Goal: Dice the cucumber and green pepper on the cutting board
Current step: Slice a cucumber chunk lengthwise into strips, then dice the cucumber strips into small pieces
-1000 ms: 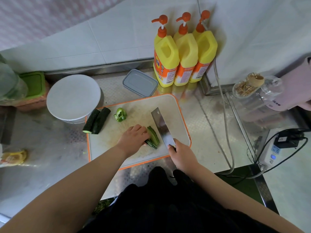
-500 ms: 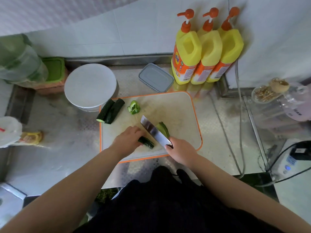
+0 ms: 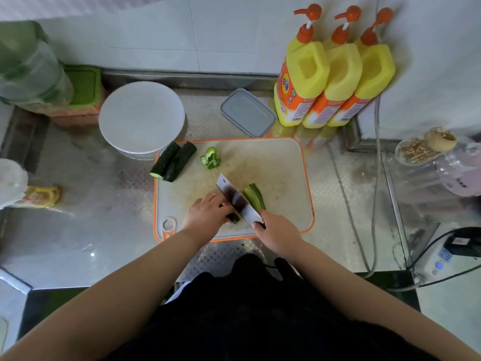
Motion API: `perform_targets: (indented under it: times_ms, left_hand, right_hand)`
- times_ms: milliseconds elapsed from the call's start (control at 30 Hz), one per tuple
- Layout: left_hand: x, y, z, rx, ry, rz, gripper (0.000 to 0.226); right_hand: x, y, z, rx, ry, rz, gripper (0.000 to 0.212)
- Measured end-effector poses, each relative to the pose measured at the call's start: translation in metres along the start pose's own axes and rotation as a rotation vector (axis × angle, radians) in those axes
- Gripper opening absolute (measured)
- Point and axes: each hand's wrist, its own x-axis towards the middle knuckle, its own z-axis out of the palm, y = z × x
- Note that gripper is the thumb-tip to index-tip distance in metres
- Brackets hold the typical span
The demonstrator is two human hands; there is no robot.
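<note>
Head view: yellow bottles [image 3: 335,82] — label text unreadable; right hand [image 3: 277,231] grips cleaver [image 3: 238,199]

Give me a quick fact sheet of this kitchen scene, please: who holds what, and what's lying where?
Left hand: holds down a dark cucumber piece
Right hand: grips the cleaver, blade down between the pieces
Cut strips: lie right of the blade
Uncut cucumber halves: at the far-left corner of the cutting board, overhanging its edge
Green pepper piece: far side of the board, untouched
Behind the board: white round lid, grey container, three yellow pump bottles
</note>
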Motion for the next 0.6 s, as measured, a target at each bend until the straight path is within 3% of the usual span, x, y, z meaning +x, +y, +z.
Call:
perform_targets:
  times_ms: [333, 500, 600]
  left_hand:
    - [-0.007, -0.005, 0.005, -0.116, 0.147, -0.076, 0.046]
    - [-0.020, -0.015, 0.019, -0.195, 0.282, -0.114, 0.031]
    - [-0.022, -0.025, 0.022, -0.214, 0.329, -0.031, 0.017]
  right_hand:
    - [-0.003, -0.003, -0.004, -0.068, -0.043, -0.092, 0.021]
    - [-0.005, -0.005, -0.004, -0.138, -0.041, -0.144, 0.020]
    - [-0.004, -0.005, -0.003, -0.140, -0.044, -0.149, 0.019]
